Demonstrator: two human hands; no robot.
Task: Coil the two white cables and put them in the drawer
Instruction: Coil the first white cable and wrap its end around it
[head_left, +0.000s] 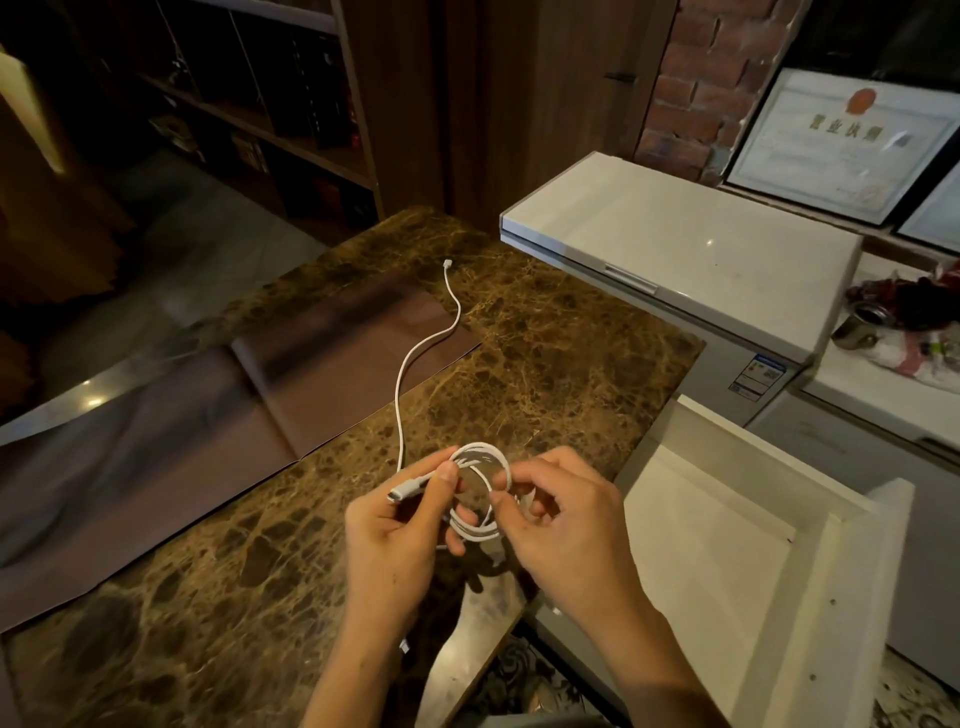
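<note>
Both hands work above the near end of the surface (545, 353), close to its right edge.

**Grip state**
- Left hand (395, 540): grip closed. Thumb and forefinger pinch the left side of the coil (480, 447), where a plug (399, 493) juts out to the left.
- Right hand (561, 525): grip closed. Thumb and forefinger pinch the right side of the coil, and the other fingers are loosely curled.

**Location**
- The coil is several turns of thin white cable. It is held in the air between the two hands and does not rest on the surface.
- A loose tail (399, 395) runs from the coil's left side across the surface and over the brown mat (337, 332). It ends at a far plug (447, 264) toward the far edge.
- It cannot be determined whether this tail belongs to the coiled cable or is the second cable.

**Handling**
- The cable appears light, limp and smooth-jacketed. It should drag across the surface with little resistance.
- The turns will probably spring apart if they are held at one point only.
- Take hold across all turns at once, at two opposite points of the loop.
- Avoid pulling on a plug, because the joint between plug and cable is the likely weak spot.
- The far plug may snag on the mat edge as the tail is drawn in.

**Surroundings**
- The drawer (701, 545) stands open just beside the right edge of the surface, near the right hand.
- A white chest freezer (675, 244) sits beyond the drawer.
</note>
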